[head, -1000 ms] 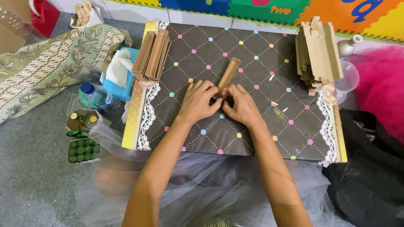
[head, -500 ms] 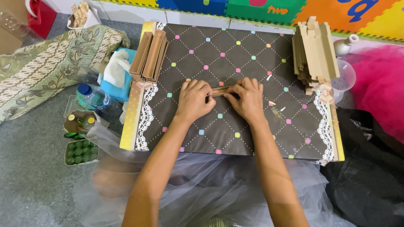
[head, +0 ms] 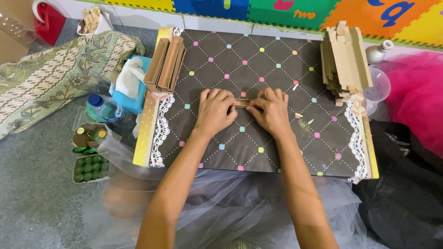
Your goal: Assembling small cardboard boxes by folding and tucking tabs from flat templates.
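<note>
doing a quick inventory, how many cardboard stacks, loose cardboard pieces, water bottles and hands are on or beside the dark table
Cardboard stacks: 2, left stack and right stack
Loose cardboard piece: 1, pressed flat under both hands
Water bottle: 1, on the floor left of the table
Hands: 2, left hand and right hand
Total: 6
</note>
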